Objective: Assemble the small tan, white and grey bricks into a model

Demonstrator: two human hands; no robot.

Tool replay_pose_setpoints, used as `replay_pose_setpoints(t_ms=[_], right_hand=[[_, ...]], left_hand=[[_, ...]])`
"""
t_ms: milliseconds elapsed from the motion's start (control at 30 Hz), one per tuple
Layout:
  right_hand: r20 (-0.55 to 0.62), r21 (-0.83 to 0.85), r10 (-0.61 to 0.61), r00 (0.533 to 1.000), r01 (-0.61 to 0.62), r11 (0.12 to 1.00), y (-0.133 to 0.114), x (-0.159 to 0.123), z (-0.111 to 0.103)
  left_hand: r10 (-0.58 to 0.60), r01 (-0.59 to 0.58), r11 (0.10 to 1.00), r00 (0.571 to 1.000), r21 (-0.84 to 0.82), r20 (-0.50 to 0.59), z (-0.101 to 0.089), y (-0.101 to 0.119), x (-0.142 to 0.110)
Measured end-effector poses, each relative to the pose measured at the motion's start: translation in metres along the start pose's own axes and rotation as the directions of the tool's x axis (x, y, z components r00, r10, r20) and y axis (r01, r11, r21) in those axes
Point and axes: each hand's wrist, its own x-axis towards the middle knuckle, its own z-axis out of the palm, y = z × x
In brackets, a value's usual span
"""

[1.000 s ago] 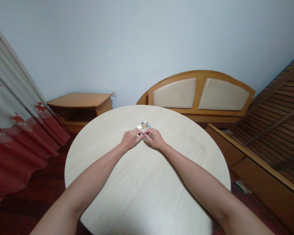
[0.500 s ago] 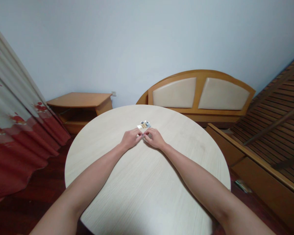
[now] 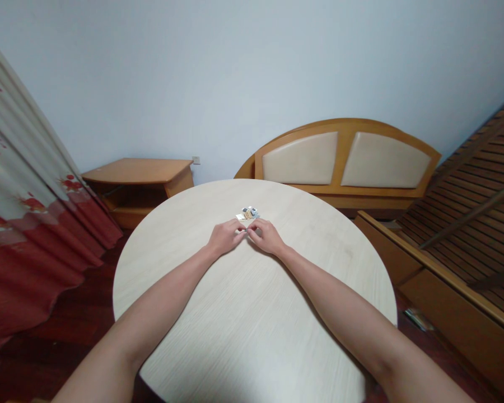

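Your left hand (image 3: 225, 237) and right hand (image 3: 267, 237) meet at the fingertips, both pinching a small dark piece (image 3: 246, 230) over the far half of the round surface (image 3: 252, 319). Just beyond, toward its far edge, lies your cluster of small pale, tan and dark items (image 3: 247, 213).

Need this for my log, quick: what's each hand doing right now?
Left hand: closed, pinching a dark piece.
Right hand: closed, apparently pinching the same dark piece.
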Motion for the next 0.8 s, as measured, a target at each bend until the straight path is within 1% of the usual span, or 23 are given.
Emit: replay_pose_setpoints(t_ms=[233, 467, 800], right_hand=[[-0.033, 0.011, 0.005, 0.999, -0.004, 1.0, 0.0013, 0.0003, 0.0], [-0.023, 0.016, 0.008, 1.0, -0.007, 1.0, 0.0038, -0.0003, 0.001], [-0.017, 0.008, 0.015, 1.0, -0.015, 1.0, 0.0039, -0.0009, 0.0007]], left_hand=[[-0.014, 0.014, 0.999, 1.0, 0.032, -0.017, 0.002, 0.0008, -0.0007], [-0.01, 0.01, 1.0, 1.0, 0.019, 0.017, 0.0039, -0.0011, -0.0009], [0.006, -0.005, 1.0, 0.999, -0.009, 0.036, 0.0045, -0.0024, -0.0014]])
